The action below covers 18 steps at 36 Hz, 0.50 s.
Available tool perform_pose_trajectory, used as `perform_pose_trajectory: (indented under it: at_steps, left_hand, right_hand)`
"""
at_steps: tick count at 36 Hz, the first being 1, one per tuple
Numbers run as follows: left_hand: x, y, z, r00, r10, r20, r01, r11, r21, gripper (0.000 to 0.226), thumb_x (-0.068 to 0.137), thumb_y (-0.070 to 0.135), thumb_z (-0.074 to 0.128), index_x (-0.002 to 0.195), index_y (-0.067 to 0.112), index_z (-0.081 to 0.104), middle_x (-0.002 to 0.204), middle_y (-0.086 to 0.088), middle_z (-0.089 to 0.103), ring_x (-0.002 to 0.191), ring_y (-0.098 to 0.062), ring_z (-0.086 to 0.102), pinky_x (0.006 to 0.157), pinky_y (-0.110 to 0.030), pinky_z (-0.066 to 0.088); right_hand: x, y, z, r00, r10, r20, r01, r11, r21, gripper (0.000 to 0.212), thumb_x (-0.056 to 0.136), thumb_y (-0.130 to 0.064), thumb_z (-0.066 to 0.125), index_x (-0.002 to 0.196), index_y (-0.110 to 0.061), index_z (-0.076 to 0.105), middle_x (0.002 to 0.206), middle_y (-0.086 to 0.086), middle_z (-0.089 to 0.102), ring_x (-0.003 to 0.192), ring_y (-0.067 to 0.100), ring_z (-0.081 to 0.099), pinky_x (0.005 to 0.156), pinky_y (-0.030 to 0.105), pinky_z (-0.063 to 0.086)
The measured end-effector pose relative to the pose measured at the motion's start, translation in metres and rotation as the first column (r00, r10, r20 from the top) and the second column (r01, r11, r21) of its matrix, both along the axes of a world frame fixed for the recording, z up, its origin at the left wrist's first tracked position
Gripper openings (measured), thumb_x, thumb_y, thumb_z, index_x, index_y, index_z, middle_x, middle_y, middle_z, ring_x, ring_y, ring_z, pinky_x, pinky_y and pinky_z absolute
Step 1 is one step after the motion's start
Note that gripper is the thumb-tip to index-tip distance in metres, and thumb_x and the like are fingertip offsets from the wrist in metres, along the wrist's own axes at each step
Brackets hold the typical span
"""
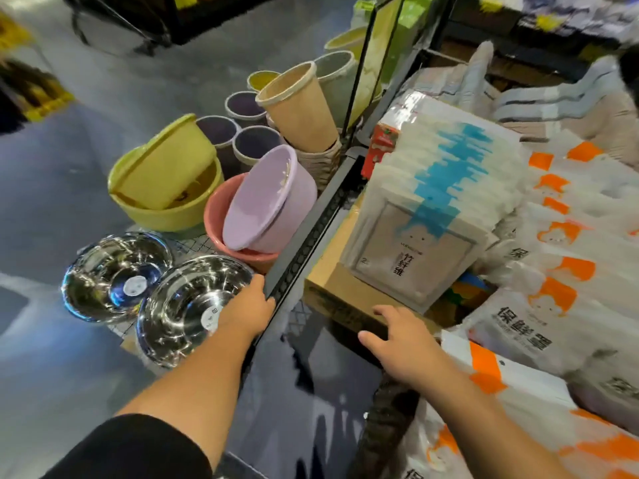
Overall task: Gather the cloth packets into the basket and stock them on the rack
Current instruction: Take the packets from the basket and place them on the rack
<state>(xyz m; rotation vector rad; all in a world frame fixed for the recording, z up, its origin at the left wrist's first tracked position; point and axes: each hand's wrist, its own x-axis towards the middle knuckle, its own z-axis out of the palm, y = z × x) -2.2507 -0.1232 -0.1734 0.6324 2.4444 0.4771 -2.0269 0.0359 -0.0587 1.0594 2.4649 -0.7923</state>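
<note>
Head view: left hand (247,305) grips rack rail (311,229); right hand (404,344), fingers (384,311) spread, seemingly touches box (340,288) edge.

Two arms in frame, one person.

Left arm: plain black fabric sleeve (138,447), matte and loose, fills the lower left corner. Its hem ends near the elbow. Past the hem the left forearm (200,378) is bare up to the left hand (247,307), centre-left of frame.

Right arm: right forearm (484,420) is bare from the lower right edge of the frame to the right hand (403,335), just right of centre.

Both hands bare. Outlines slightly soft with blur.
</note>
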Motion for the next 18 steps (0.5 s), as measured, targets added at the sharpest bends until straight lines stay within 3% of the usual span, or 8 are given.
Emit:
perform_pose_trajectory:
  at_steps: [3,8,12,16,18]
  left_hand:
    - [0.02,-0.043,0.003,0.998,-0.008,-0.057,0.003,0.996,-0.089,0.033,0.1,0.048,0.045,0.115,0.02,0.038,0.106,-0.004,0.062,0.098,-0.033,0.06,0.079,-0.042,0.047]
    - [0.061,-0.127,0.001,0.992,0.008,-0.128,-0.036,0.975,-0.221,0.056,0.096,0.067,0.034,0.132,0.024,0.039,0.118,-0.005,0.061,0.108,-0.03,0.059,0.085,-0.044,0.045]
    - [0.09,-0.207,0.008,0.979,0.046,-0.2,-0.097,0.963,-0.252,0.067,0.092,0.075,0.031,0.14,0.029,0.041,0.14,0.0,0.05,0.13,-0.025,0.046,0.105,-0.051,0.037]
    - [0.107,-0.291,0.03,0.937,0.109,-0.332,-0.19,0.956,-0.224,0.087,0.083,0.076,0.008,0.146,0.029,0.045,0.151,-0.002,0.045,0.139,-0.024,0.04,0.11,-0.047,0.037]
    - [0.114,-0.334,0.038,0.901,0.193,-0.389,-0.286,0.938,-0.197,0.086,0.084,0.074,0.011,0.145,0.027,0.049,0.15,-0.005,0.047,0.138,-0.028,0.043,0.107,-0.049,0.04]
  right_hand:
    - [0.001,-0.013,-0.003,0.999,0.014,-0.045,-0.013,1.0,0.026,0.062,0.098,-0.055,0.052,0.15,-0.023,0.041,0.147,0.002,0.046,0.135,0.022,0.043,0.111,0.036,0.037]
    - [-0.004,-0.052,-0.013,0.992,0.088,-0.09,-0.085,0.996,0.032,0.072,0.099,-0.06,0.046,0.157,-0.02,0.03,0.158,0.002,0.034,0.145,0.023,0.031,0.12,0.041,0.03]
    - [-0.018,-0.092,-0.016,0.976,0.195,-0.095,-0.187,0.979,0.084,0.076,0.099,-0.062,0.042,0.158,-0.02,0.025,0.164,0.004,0.025,0.152,0.024,0.02,0.123,0.044,0.024]
    - [-0.035,-0.144,-0.016,0.938,0.315,-0.147,-0.296,0.945,0.139,0.068,0.099,-0.057,0.047,0.153,-0.015,0.037,0.151,0.007,0.039,0.142,0.026,0.034,0.116,0.041,0.03]
    - [-0.043,-0.174,-0.017,0.909,0.377,-0.176,-0.345,0.919,0.19,0.069,0.099,-0.056,0.05,0.151,-0.012,0.04,0.149,0.008,0.043,0.14,0.026,0.036,0.116,0.04,0.031]
